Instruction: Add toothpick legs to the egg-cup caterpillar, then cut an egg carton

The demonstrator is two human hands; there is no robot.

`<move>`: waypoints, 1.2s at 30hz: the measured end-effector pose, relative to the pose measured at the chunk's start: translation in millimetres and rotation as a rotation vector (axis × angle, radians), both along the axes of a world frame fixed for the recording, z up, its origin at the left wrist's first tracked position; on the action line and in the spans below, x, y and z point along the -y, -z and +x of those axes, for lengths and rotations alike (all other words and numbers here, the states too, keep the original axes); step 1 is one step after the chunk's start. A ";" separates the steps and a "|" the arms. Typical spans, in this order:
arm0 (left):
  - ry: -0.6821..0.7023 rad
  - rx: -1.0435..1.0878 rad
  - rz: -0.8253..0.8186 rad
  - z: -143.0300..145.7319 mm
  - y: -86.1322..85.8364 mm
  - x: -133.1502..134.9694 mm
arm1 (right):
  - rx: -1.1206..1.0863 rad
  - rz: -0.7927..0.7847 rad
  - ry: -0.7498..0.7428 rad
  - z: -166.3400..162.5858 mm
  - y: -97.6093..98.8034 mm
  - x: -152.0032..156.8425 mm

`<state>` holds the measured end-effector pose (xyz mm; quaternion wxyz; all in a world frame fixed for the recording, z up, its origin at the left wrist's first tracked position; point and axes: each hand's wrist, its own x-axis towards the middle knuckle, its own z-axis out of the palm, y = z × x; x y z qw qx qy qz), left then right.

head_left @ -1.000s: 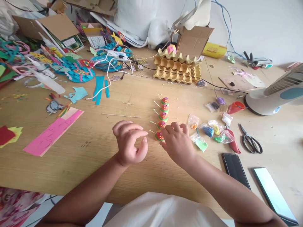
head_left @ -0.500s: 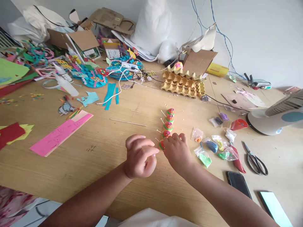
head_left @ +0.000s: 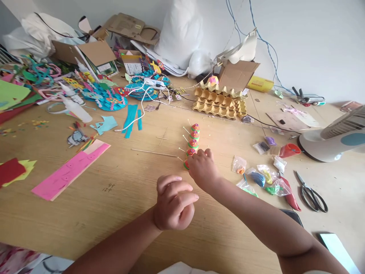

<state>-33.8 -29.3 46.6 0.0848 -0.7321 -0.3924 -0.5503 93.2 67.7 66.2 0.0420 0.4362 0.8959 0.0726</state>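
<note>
A segmented craft caterpillar [head_left: 193, 144] stands in a row on the table, its domes orange-red above and green below, with thin pale-tipped sticks poking out at the sides. My right hand [head_left: 203, 167] has its fingers closed on the near end; the fingertips partly hide the last segments. Closer to me, my left hand [head_left: 175, 203] hovers apart from the caterpillar, fingers curled toward the thumb with nothing visible in them. A thin wooden stick [head_left: 154, 153] lies just left of the caterpillar, and two crossed sticks [head_left: 163, 137] rest beyond it.
Small bags of coloured clay [head_left: 258, 179], scissors [head_left: 310, 192] and a phone [head_left: 292, 217] lie to the right, near a white fan [head_left: 322, 144]. Egg cartons [head_left: 218, 102] stand behind. On the left are a pink paper strip [head_left: 71, 169], glue bottles [head_left: 75, 108] and paper crafts.
My right hand has shifted the caterpillar away from me and to the left, toward the loose stick. My left hand has drawn back nearer to me. The view has shifted slightly.
</note>
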 end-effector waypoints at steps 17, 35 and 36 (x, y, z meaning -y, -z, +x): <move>0.048 -0.013 -0.046 4.4 1.8 2.0 | -0.022 -0.047 0.008 -61.6 1.2 -89.2; 0.067 -0.036 -0.066 4.5 4.3 2.0 | -0.094 -0.024 0.043 -65.7 -9.1 -97.7; 0.068 -0.034 -0.067 4.1 5.0 2.3 | -0.111 -0.003 0.037 -59.7 -12.1 -92.0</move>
